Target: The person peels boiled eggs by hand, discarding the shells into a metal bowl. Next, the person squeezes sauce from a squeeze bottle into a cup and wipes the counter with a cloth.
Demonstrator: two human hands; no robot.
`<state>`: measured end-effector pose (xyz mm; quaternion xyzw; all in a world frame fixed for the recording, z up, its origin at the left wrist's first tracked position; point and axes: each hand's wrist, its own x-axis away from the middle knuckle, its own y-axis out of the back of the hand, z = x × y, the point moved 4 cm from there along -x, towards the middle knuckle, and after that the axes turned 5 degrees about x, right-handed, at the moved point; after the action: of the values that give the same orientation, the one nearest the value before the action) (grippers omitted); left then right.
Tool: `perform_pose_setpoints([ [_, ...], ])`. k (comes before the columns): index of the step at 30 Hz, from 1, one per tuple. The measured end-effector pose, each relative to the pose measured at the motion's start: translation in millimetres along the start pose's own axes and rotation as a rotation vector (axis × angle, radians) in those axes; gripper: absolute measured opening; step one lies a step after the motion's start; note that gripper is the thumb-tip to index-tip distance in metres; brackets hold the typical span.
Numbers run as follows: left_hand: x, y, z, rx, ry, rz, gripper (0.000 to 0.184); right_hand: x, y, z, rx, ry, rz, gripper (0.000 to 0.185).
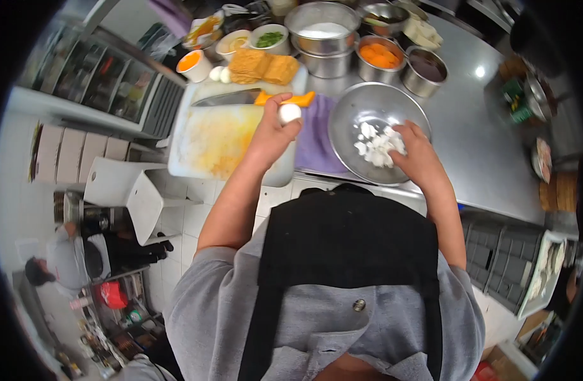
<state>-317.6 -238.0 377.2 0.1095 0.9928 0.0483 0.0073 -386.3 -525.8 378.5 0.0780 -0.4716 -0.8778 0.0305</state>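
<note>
My left hand (pixel 275 130) is closed around a white, rounded boiled egg (pixel 290 113), held above the right edge of the white cutting board (pixel 183 149). Just behind it lies a knife with a yellow handle (pixel 302 100), its blade pointing left across the board. My right hand (pixel 417 152) reaches into a wide steel bowl (pixel 345 120). Its thumb and fingers are apart beside the white broken pieces (pixel 375 147), which look like egg white. Whether the fingertips touch them is hard to tell. Two more white eggs (pixel 220 74) sit at the board's back left.
Golden-brown blocks (pixel 264 67) rest on the board's far end. Behind stand steel pots (pixel 326 63), a pot of orange pieces (pixel 379 57), a dark-filled pot (pixel 426 70) and a bowl of chopped greens (pixel 270 40). A purple cloth (pixel 318 143) lies between board and bowl. Another person (pixel 81 254) is at left.
</note>
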Motion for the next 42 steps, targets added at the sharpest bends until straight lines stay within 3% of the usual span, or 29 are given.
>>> perform_pose_setpoints([
  [1,-2.5,11.8,9.9,-0.100,-0.006,-0.042,0.055,1.0,-6.9,-4.2,0.112,-0.067,0.031,0.045],
  [2,-5.4,24.1,23.3,-0.293,-0.168,-0.122,0.052,-1.0,-11.8,-5.7,0.226,-0.131,0.057,0.049],
  [4,-5.2,39.8,30.9,-0.489,-0.237,-0.208,0.048,-9.3,-21.7,-2.2,0.256,-0.212,0.225,0.055],
  [6,-4.1,53.3,32.4,-0.544,-0.129,-0.230,0.046,-14.7,-35.7,-12.8,0.240,-0.161,0.269,0.055],
  [8,-4.4,64.3,33.0,-0.585,-0.019,-0.237,0.044,-19.7,-36.3,-6.9,-0.026,-0.004,0.147,0.046],
  [9,-4.2,68.3,32.4,-0.623,-0.039,-0.246,0.046,-19.8,-27.6,4.6,0.039,0.116,-0.034,0.031],
  [10,-3.9,72.3,32.8,-0.659,-0.057,-0.250,0.047,-22.0,-22.5,13.5,0.041,0.130,-0.033,0.031],
  [12,-7.6,81.7,37.5,-0.676,-0.081,-0.245,0.049,-26.8,-7.7,20.0,-0.068,-0.031,-0.078,0.022],
  [14,-11.1,87.4,40.3,-0.684,-0.113,-0.230,0.051,-28.7,-2.3,14.4,-0.098,0.002,-0.167,0.015],
  [16,-6.5,87.6,42.3,-0.975,-0.021,-0.179,0.062,-26.0,14.8,12.7,0.129,-0.066,-0.233,0.020],
  [17,-5.1,87.6,41.7,-0.961,-0.039,-0.172,0.062,-26.4,19.4,9.4,0.146,-0.073,-0.247,0.020],
  [19,-0.6,93.8,40.4,-0.802,-0.092,-0.255,0.065,-22.5,30.0,5.1,0.500,0.003,-0.580,0.030],
  [20,0.3,96.6,43.0,-0.791,-0.101,-0.251,0.065,-21.5,31.0,-6.0,0.514,0.001,-0.585,0.030],
  [22,3.2,108.8,51.2,-0.707,-0.159,-0.365,0.061,-22.5,22.5,-57.6,0.338,-0.411,-0.167,0.041],
  [23,2.9,113.5,58.5,-0.700,-0.155,-0.377,0.061,-21.8,21.6,-69.4,0.346,-0.399,-0.164,0.041],
  [25,3.8,128.0,76.0,-0.479,-0.202,-0.491,0.055,-14.7,19.6,-92.4,-0.146,-0.473,-0.294,0.041],
  [26,2.7,133.6,87.5,-0.472,-0.198,-0.504,0.055,-12.5,18.6,-96.1,-0.139,-0.463,-0.287,0.041],
  [28,5.3,145.0,101.4,-0.111,-0.215,-0.628,0.040,-8.3,10.3,-97.7,-0.285,-0.559,-0.075,0.042],
  [29,6.0,147.1,107.2,-0.103,-0.213,-0.636,0.040,-7.3,2.6,-93.5,-0.409,-0.573,0.039,0.034],
  [31,10.6,148.9,98.8,0.214,-0.221,-0.704,0.033,-6.7,-10.1,-102.1,-0.409,-0.567,0.042,0.030],
  [32,11.7,150.5,101.2,0.224,-0.225,-0.713,0.033,-9.3,-13.3,-107.3,-0.419,-0.565,0.040,0.027],
  [35,12.0,151.7,104.1,0.371,-0.230,-0.645,0.028,-20.5,8.2,-81.3,-0.377,-0.560,0.043,0.026],
  [37,16.6,150.9,101.3,0.398,-0.089,-0.639,0.033,-33.1,20.4,-65.8,-0.388,-0.529,0.071,0.027],
  [39,16.5,150.6,101.5,0.355,-0.087,-0.597,0.037,-56.2,36.7,-30.7,-0.648,-0.370,-0.076,0.029],
  [42,12.5,148.4,109.6,0.263,-0.163,-0.551,0.042,-96.1,58.2,22.2,-0.795,-0.334,-0.161,0.029],
])
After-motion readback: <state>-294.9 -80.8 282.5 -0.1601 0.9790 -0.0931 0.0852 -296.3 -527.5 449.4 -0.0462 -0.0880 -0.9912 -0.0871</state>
